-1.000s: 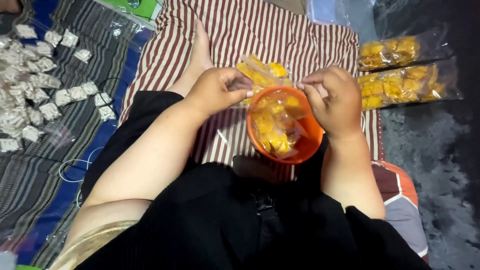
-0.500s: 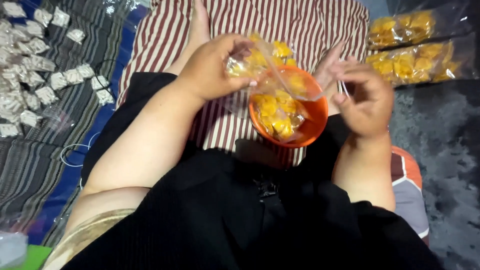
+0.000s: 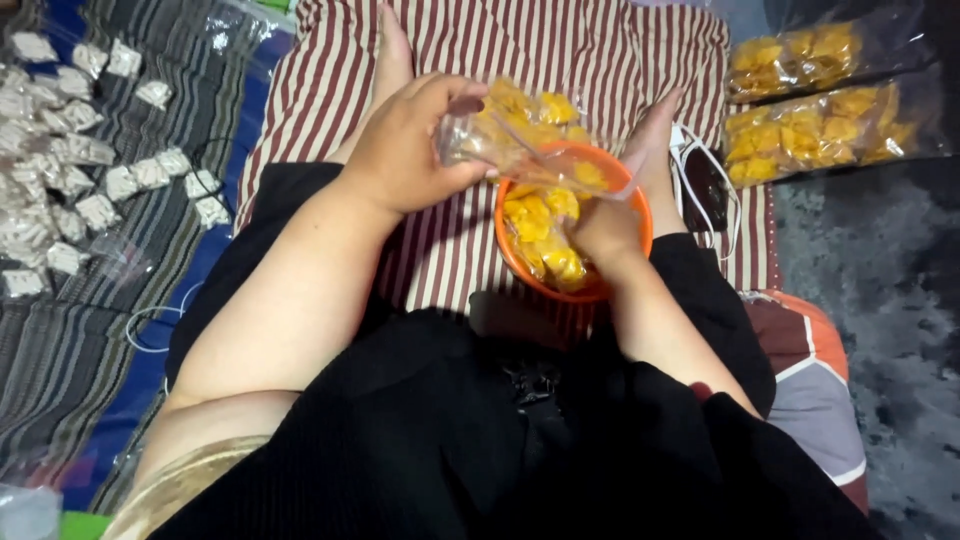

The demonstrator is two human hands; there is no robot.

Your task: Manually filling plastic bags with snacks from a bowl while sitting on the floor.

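An orange bowl (image 3: pixel 640 205) of yellow chips (image 3: pixel 545 228) stands on a red-and-white striped cloth (image 3: pixel 560 50) between my legs. My left hand (image 3: pixel 405 145) holds a clear plastic bag (image 3: pixel 520 135) with yellow chips in it, tilted just above the bowl's far rim. My right hand (image 3: pixel 605 230) reaches down into the bowl among the chips; its fingers are hidden, so what it holds does not show.
Two filled clear bags of yellow chips (image 3: pixel 820 100) lie at the right on a dark mat. Several small white packets (image 3: pixel 80 160) are spread over a striped blanket at the left. A dark phone with a white cable (image 3: pixel 705 185) lies beside the bowl.
My left hand has held the bag over the bowl. My right hand has moved from beside the bowl down into it.
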